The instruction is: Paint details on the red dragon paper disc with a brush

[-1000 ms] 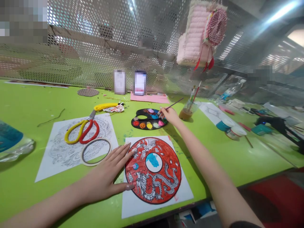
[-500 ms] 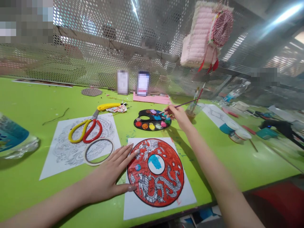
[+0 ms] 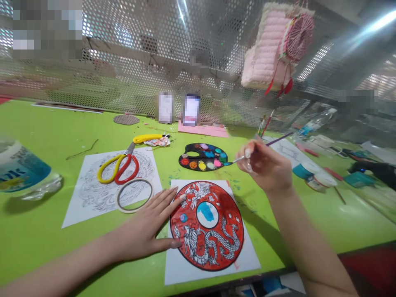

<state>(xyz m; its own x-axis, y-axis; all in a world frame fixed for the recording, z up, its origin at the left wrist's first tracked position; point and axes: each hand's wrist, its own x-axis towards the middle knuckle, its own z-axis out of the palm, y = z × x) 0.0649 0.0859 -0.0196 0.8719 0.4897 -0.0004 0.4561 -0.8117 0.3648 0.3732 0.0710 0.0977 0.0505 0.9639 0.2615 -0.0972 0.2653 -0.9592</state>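
Note:
My left hand lies flat with fingers spread on the left edge of a paper. On that paper is a round red picture with an uncoloured phoenix and dragon; its white centre is partly painted blue. My right hand pinches a thin paintbrush with a purple handle. The brush tip is at the right edge of a black paint palette, by a blue dab. Several wells of coloured paint show on the palette, which lies just beyond the picture.
Left of the picture, scissors and a tape roll lie on a line drawing. A plastic bottle stands far left. Two phones lean at the back. Paint jars and a glue gun are at the right.
My right hand has moved right and nearer, drawing the brush tip from the palette's upper wells to its right edge. My left hand stays on the paper; the view has shifted slightly.

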